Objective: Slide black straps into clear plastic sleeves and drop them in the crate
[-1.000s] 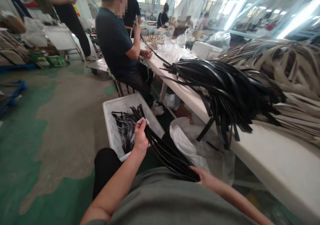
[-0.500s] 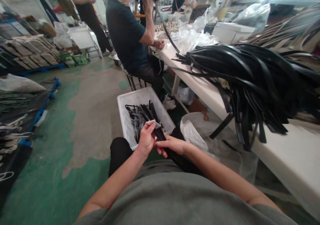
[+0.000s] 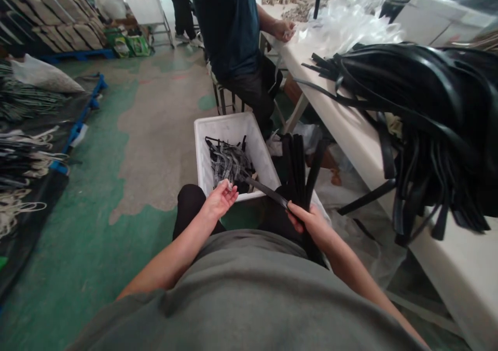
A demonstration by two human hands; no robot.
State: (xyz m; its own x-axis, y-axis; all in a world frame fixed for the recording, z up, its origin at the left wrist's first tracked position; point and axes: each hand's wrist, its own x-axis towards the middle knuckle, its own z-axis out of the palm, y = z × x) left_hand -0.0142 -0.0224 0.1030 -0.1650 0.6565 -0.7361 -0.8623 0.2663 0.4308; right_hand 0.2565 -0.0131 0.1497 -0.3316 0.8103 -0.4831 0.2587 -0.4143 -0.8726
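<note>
My right hand (image 3: 311, 224) is closed around a bundle of black straps (image 3: 298, 169), most of them standing up above the fist. One strap (image 3: 266, 190) splays out left over the rim of a white plastic bin (image 3: 199, 156). Apart from the bundle, my left hand (image 3: 221, 199) pinches a small whitish scrap (image 3: 226, 185) between thumb and fingertip; what it is made of I cannot tell. Inside the bin, in front of my knees, lies a tangle of black and grey strips (image 3: 229, 161).
To the right, a white table (image 3: 342, 146) carries a large heap of black straps (image 3: 412, 86) hanging over its edge, with clear plastic bags (image 3: 346, 26) behind. A seated person (image 3: 229, 34) works beyond the bin. At left, a pallet (image 3: 64, 156) holds bundled cords.
My hands have parted: the right went rightward with the strap bundle, the left stayed near the bin with the whitish scrap. The straps have fanned out, and my view has tipped downward.
</note>
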